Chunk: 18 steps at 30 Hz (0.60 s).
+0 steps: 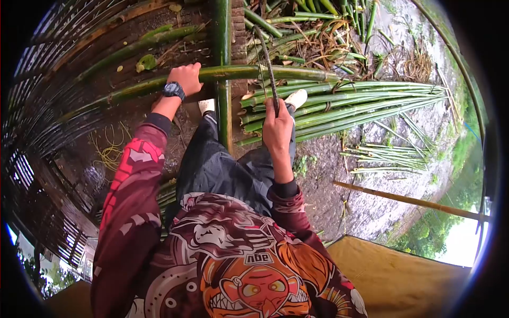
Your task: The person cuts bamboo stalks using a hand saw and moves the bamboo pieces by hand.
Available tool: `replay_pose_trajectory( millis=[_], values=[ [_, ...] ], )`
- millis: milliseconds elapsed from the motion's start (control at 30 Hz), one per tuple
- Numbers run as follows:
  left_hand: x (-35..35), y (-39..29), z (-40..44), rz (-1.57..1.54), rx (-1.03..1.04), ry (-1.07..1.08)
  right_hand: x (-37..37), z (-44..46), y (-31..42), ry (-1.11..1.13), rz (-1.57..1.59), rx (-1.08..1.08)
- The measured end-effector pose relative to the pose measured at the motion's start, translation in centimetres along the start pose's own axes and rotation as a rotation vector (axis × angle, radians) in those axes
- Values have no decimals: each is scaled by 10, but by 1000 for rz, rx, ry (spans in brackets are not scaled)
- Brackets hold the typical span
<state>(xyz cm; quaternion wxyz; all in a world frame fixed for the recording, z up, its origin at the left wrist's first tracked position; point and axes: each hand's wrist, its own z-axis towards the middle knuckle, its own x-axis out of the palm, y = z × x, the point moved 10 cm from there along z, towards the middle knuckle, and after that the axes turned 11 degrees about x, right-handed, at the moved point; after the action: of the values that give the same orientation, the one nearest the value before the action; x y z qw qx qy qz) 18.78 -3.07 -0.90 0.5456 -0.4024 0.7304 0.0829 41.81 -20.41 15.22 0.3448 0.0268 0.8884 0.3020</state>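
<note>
My left hand, with a dark watch on the wrist, is closed on a long green bamboo pole. This pole lies crosswise over another thick bamboo pole that runs away from me between my legs. My right hand grips the handle of a bow saw with a dark curved frame and thin blade. The saw stands across the held pole, to the right of the crossing. Whether its teeth have cut into the bamboo I cannot tell.
A bundle of cut bamboo poles lies right of my feet, with thinner pieces beyond. Bamboo offcuts and dry husks are heaped ahead. A slatted bamboo structure is at left, a yellow-brown tarp at lower right.
</note>
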Motion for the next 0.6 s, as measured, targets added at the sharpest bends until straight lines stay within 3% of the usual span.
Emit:
replay_pose_trajectory(
  millis=[167, 267, 467, 533, 567, 600],
  values=[
    [0, 3, 0, 28, -2, 2, 8, 23, 3, 13, 70, -2],
    [-1, -4, -2, 18, 16, 15, -16, -14, 2, -10, -4, -71],
    [0, 1, 0, 0, 4, 9, -34, -60, -41, 73, 72, 261],
    [1, 1, 1, 0, 4, 3, -18, -26, -25, 32, 59, 132],
    [2, 3, 2, -1, -1, 10, -14, -14, -4, -38, 27, -126],
    [4, 2, 1, -6, -2, 23, -9, -6, -2, -36, 30, -123]
  ],
)
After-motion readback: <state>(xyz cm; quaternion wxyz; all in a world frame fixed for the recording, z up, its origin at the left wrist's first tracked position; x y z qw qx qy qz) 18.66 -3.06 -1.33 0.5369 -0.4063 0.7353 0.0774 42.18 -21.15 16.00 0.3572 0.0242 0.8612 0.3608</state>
